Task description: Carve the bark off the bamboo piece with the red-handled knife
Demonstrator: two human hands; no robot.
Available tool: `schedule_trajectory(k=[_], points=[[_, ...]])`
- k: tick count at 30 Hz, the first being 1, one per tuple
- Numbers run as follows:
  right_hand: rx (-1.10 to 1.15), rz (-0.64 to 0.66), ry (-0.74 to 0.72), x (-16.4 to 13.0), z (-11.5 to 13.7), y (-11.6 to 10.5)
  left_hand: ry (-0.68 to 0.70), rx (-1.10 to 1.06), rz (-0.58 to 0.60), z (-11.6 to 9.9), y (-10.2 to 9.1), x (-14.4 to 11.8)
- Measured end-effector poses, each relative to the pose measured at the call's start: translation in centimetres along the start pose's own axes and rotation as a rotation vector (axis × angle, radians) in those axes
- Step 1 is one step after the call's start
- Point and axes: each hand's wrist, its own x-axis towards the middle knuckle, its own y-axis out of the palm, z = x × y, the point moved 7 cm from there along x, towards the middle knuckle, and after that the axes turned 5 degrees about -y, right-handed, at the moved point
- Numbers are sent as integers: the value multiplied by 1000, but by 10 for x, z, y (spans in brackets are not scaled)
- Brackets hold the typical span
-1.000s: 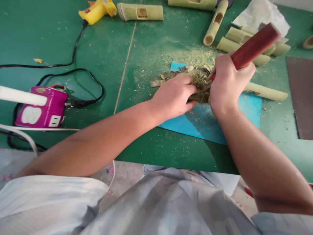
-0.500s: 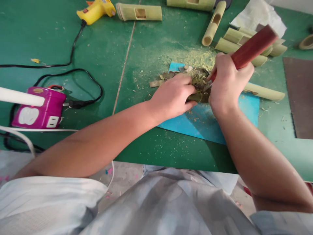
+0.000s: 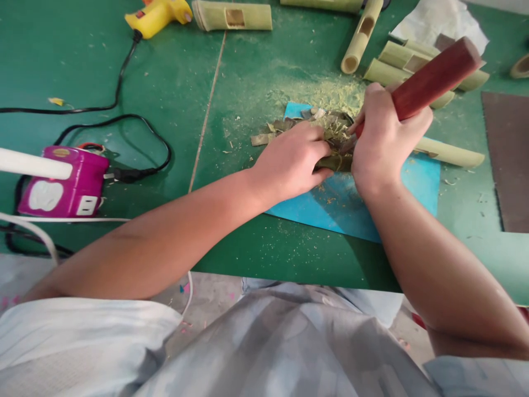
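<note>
My left hand (image 3: 291, 161) presses down on a green bamboo piece (image 3: 335, 162) lying on a blue mat (image 3: 351, 207). My right hand (image 3: 382, 140) grips a knife with a thick red-brown wooden handle (image 3: 433, 77); its blade is mostly hidden between my hands, down at the bamboo. A heap of green shavings (image 3: 326, 124) lies just behind my fingers. The long pale end of a bamboo stick (image 3: 450, 154) juts out to the right of my right hand.
On the green table: a yellow glue gun (image 3: 159, 14) with a black cord, a magenta power strip (image 3: 61, 187) at left, several cut bamboo tubes (image 3: 231, 15) at the back, white paper (image 3: 442, 25), a dark board (image 3: 508, 160) at right. Sawdust covers the middle.
Both hands stay on the bamboo; the knife handle has tilted slightly, and my right hand has shifted a little up and right. The view has drifted slightly.
</note>
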Motion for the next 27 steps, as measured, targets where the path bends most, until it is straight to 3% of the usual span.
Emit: schedule_trajectory(k=[10, 21, 27], points=[[58, 46, -39, 0, -1, 2, 3, -3, -7, 0, -1, -1], [183, 110, 203, 5, -35, 9, 18, -12, -47, 2, -1, -3], [167, 68, 162, 6, -29, 9, -27, 2, 19, 0, -1, -1]])
